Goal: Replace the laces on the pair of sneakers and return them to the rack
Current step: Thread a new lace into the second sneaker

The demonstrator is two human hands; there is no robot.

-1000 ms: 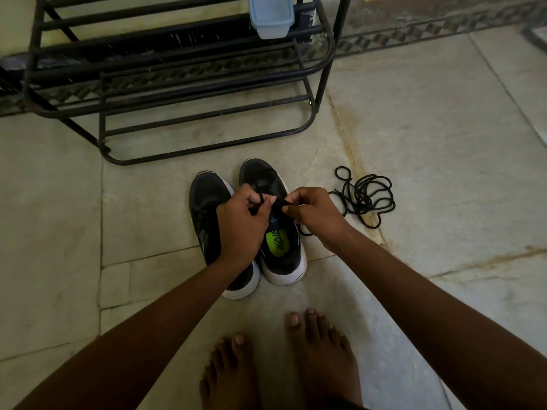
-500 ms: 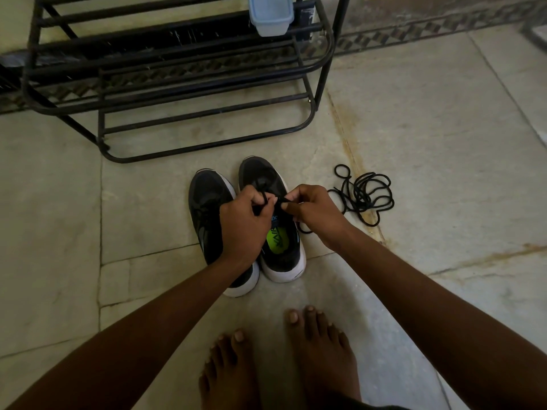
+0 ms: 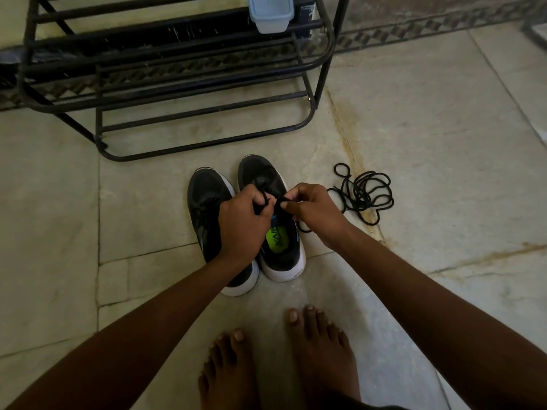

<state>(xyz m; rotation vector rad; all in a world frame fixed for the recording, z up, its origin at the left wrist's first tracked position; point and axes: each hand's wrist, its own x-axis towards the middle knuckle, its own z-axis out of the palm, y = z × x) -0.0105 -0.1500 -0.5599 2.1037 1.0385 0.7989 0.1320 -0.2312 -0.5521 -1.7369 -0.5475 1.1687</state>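
Left hand: left hand (image 3: 241, 224) is curled over the tongue area of the right-side black sneaker with the white sole and green insole (image 3: 273, 232), pinching a strand of thin black lace (image 3: 268, 202) between thumb and fingers.
Right hand: right hand (image 3: 315, 213) pinches the other bit of that lace, thumb tip right up against the left hand's, so both are clamped on lace.
Other shoe: the second black white-soled sneaker (image 3: 207, 208) sits touching its mate on the side away from the pile, partly under the left forearm. Can't tell how its lacing stands.
Spare lace: a tangled pile of black cord (image 3: 365, 195) lies on the beige stone floor (image 3: 444, 143), just beside the pair; one loop trails under the right wrist.
Rack: black metal shoe rack (image 3: 207, 113) stands near the toes, at the top edge of the floor, with a pale blue plastic tub (image 3: 270, 13) on a bar.
What changed: honestly not much from a second back. Hands have barely shifted over the same spot and the pile looks the same.
Meaning: my guess is fiddly work at one eyelet or a knot, so lots left; neither shoe is on the rack.
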